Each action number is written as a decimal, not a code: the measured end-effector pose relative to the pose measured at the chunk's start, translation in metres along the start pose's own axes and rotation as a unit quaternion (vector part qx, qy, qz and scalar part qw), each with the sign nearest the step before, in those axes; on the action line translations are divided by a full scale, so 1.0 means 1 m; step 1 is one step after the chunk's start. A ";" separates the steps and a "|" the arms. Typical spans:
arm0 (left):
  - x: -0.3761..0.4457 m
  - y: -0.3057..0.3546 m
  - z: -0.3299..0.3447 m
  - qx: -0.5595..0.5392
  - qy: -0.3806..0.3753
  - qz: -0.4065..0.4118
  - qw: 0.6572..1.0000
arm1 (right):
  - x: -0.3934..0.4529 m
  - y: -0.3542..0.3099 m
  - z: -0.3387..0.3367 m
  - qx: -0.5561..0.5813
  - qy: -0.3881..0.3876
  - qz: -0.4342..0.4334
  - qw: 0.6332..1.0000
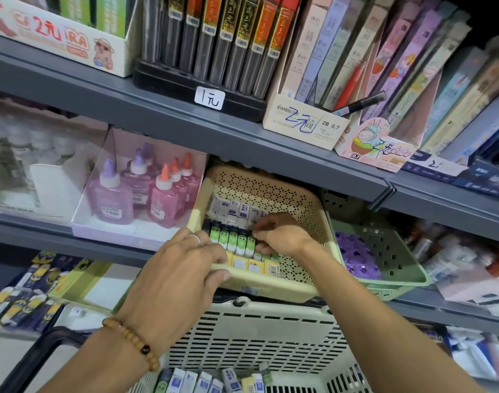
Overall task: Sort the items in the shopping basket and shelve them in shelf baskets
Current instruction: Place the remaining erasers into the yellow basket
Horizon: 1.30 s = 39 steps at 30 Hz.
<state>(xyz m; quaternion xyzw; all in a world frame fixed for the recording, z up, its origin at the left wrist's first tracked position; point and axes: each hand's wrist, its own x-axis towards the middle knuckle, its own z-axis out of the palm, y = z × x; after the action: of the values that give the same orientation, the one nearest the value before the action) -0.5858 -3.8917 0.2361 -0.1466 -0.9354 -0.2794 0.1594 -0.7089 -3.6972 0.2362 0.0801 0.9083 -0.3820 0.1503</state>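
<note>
The beige shelf basket (305,199) is open from above only at its right half, where bare perforated floor shows; its left half is packed with rows of small boxes and green-capped tubes (234,239), and both hands crowd its front, the left hand (183,259) curled over the front rim and the right hand (282,234) down among the tubes. The grey shelf edge (271,154) hangs low over the basket's back, closing that side. Left of the basket stands a clear box of glue bottles (140,191), right of it a green basket (384,251) touching its wall, and below it the shopping basket (256,336).
</note>
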 end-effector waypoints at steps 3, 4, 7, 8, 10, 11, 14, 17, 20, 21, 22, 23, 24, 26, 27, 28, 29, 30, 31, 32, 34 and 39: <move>-0.002 0.003 -0.001 0.006 0.000 -0.015 1.000 | -0.019 0.000 -0.008 0.042 0.046 -0.040 0.997; -0.003 0.005 -0.002 0.005 0.002 -0.019 1.000 | -0.030 0.000 -0.010 0.068 0.069 -0.059 0.994; -0.012 0.017 -0.009 -0.048 0.028 -0.033 0.998 | -0.068 0.001 -0.014 0.128 0.139 -0.132 0.973; -0.018 0.020 -0.009 -0.086 0.035 -0.049 0.994 | -0.084 0.003 -0.014 0.145 0.157 -0.153 0.965; -0.035 0.028 -0.008 -0.185 0.033 -0.095 0.978 | -0.117 0.010 -0.015 0.194 0.177 -0.178 0.948; -0.044 0.032 -0.005 -0.234 0.027 -0.121 0.964 | -0.133 0.015 -0.016 0.229 0.178 -0.182 0.940; -0.075 0.041 0.011 -0.348 -0.009 -0.222 0.911 | -0.166 0.043 -0.013 0.314 0.169 -0.159 0.921; -0.097 0.046 0.033 -0.370 -0.068 -0.322 0.869 | -0.178 0.082 0.006 0.332 0.140 -0.082 0.929; -0.102 0.036 0.062 -0.325 -0.104 -0.379 0.860 | -0.168 0.118 0.029 0.294 0.070 0.013 0.953; -0.101 0.031 0.073 -0.297 -0.114 -0.392 0.863 | -0.162 0.128 0.036 0.267 0.049 0.037 0.962; -0.101 0.025 0.084 -0.264 -0.132 -0.399 0.868 | -0.155 0.138 0.042 0.239 0.027 0.054 0.969; -0.101 0.020 0.096 -0.224 -0.164 -0.400 0.873 | -0.149 0.147 0.048 0.207 0.002 0.068 0.976; -0.103 0.014 0.107 -0.179 -0.206 -0.395 0.877 | -0.143 0.156 0.053 0.175 -0.025 0.079 0.981; -0.112 0.004 0.128 -0.088 -0.301 -0.373 0.873 | -0.134 0.171 0.063 0.111 -0.081 0.083 0.987; -0.119 -0.002 0.138 -0.033 -0.346 -0.358 0.867 | -0.130 0.178 0.067 0.078 -0.104 0.085 0.988; -0.125 -0.006 0.147 0.033 -0.380 -0.336 0.861 | -0.125 0.186 0.070 0.043 -0.121 0.088 0.988; -0.132 -0.009 0.156 0.094 -0.398 -0.313 0.857 | -0.122 0.193 0.074 0.015 -0.134 0.094 0.986; -0.138 -0.009 0.164 0.131 -0.398 -0.297 0.858 | -0.119 0.200 0.078 -0.007 -0.146 0.101 0.984; -0.144 -0.006 0.172 0.141 -0.388 -0.293 0.863 | -0.117 0.206 0.083 -0.020 -0.157 0.102 0.982; -0.148 -0.002 0.180 0.135 -0.375 -0.299 0.867 | -0.115 0.209 0.089 -0.023 -0.170 0.103 0.980; -0.150 0.005 0.193 0.136 -0.352 -0.305 0.874 | -0.113 0.212 0.102 -0.006 -0.198 0.121 0.973; -0.139 0.003 0.203 0.198 -0.335 -0.290 0.874 | -0.110 0.206 0.127 -0.016 -0.146 0.151 0.978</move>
<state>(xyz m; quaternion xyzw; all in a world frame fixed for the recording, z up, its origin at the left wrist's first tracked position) -0.5024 -3.7993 0.0233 0.0808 -0.9692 -0.0558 -0.2259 -0.5243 -3.6489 0.0511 0.1569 0.8603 -0.3477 0.3383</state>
